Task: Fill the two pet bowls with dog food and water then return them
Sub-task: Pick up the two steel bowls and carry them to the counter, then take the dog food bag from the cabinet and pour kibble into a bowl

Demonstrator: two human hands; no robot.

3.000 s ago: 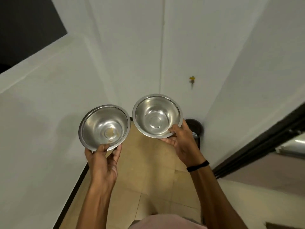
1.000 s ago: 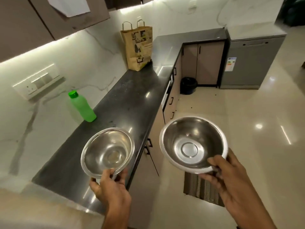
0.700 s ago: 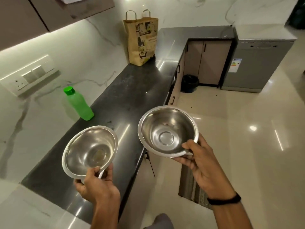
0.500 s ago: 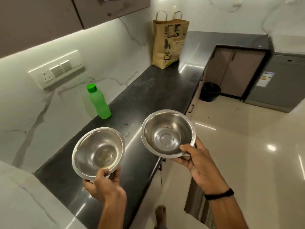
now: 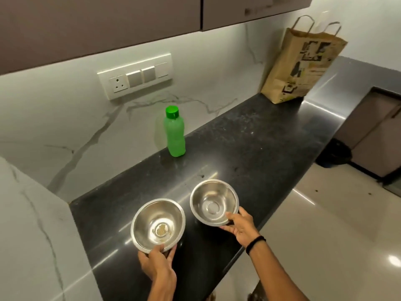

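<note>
The long black speckled stone countertop [image 5: 249, 148] ran from near left to far right, backed by a white marble-veined wall [image 5: 65, 118]. At its far end stood a brown printed paper bag with twisted handles [image 5: 299, 66]. A white switch panel [image 5: 135, 76] sat on the wall, and below it a green plastic bottle with a green cap [image 5: 174, 133] stood upright by the wall.

Nearer me, over the counter's near part, were the two round steel bowls, side by side and just apart. My left hand [image 5: 157, 266] gripped the near rim of the left steel bowl [image 5: 158, 224], thumb on top, fingers curled beneath; a brownish smear lay in its bottom. My right hand [image 5: 240, 230] pinched the near rim of the right steel bowl [image 5: 214, 202] likewise. Whether either bowl touched the counter, I could not tell. A black band [image 5: 256, 241] circled my right wrist.
</note>
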